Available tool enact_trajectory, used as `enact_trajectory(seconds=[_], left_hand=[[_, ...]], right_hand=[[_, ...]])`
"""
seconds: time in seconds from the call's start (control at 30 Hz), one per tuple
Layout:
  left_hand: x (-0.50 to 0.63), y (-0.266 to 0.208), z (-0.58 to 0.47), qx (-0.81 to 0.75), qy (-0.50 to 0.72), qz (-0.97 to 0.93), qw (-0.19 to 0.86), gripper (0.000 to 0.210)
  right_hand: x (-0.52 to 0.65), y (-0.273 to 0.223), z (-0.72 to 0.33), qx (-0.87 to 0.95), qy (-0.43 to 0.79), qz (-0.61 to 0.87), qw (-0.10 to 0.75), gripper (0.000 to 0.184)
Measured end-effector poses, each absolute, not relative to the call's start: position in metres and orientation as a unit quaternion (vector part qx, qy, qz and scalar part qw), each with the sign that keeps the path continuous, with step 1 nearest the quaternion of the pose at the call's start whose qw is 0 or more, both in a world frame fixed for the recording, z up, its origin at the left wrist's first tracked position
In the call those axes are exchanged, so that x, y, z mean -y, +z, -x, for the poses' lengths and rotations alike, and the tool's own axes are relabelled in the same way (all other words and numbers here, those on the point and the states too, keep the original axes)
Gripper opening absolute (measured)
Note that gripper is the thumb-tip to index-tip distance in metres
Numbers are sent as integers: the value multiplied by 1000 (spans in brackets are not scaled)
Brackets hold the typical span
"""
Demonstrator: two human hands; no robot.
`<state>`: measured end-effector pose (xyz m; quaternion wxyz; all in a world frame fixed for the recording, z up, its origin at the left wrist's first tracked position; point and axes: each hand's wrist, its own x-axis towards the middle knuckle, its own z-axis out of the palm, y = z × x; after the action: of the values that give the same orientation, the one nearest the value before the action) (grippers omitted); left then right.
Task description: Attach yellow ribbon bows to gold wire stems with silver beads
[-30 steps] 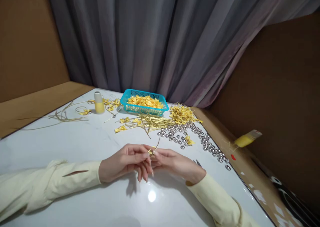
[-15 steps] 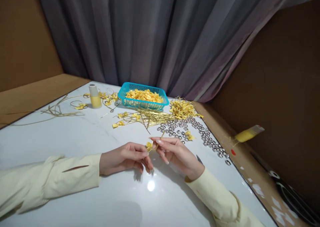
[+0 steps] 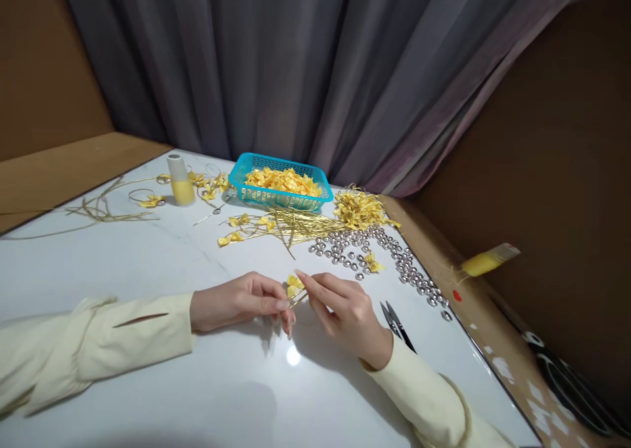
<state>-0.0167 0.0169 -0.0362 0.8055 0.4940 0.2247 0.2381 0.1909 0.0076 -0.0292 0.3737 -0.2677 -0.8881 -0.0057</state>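
Observation:
Over the middle of the white table, my left hand (image 3: 254, 301) pinches a thin gold cord beside a small yellow ribbon bow (image 3: 294, 284). Close to it on the right, my right hand (image 3: 345, 307) has its fingertips closed on the same cord at the bow. The fingers partly cover the cord. Just past the hands lie many silver oval beads (image 3: 340, 246) and another yellow bow (image 3: 373, 263). Thread snips (image 3: 397, 324) rest beside my right wrist.
A blue basket (image 3: 236, 172) of yellow bows stands at the back. In front lie gold cords (image 3: 310, 226); a bundle of bows (image 3: 359, 209) sits to the right. A yellow thread spool (image 3: 181, 182) stands left, another (image 3: 490, 259) lies right. Black scissors (image 3: 572, 389) lie at far right.
My right hand has turned over and down, bringing the cord's upright end down to the bow. The snips by the right wrist are now more visible. The view has shifted slightly.

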Motion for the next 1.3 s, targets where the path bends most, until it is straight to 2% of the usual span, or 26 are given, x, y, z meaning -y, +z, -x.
enact_trajectory(seconds=[0.2, 0.53, 0.93, 1.3], left_hand=[[-19, -42, 17, -252, 218, -500, 799, 20], [-19, -41, 15, -264, 219, -490, 801, 18], [-21, -40, 13, -255, 237, -472, 810, 25], [-20, -42, 16, -253, 216, -488, 807, 19]], right_hand=[[-3, -30, -187, 892, -46, 263, 366, 43], [-2, -29, -188, 893, -40, 258, 366, 43], [2, -27, -182, 848, 112, 308, 416, 34], [2, -32, -182, 863, 80, 307, 394, 31]])
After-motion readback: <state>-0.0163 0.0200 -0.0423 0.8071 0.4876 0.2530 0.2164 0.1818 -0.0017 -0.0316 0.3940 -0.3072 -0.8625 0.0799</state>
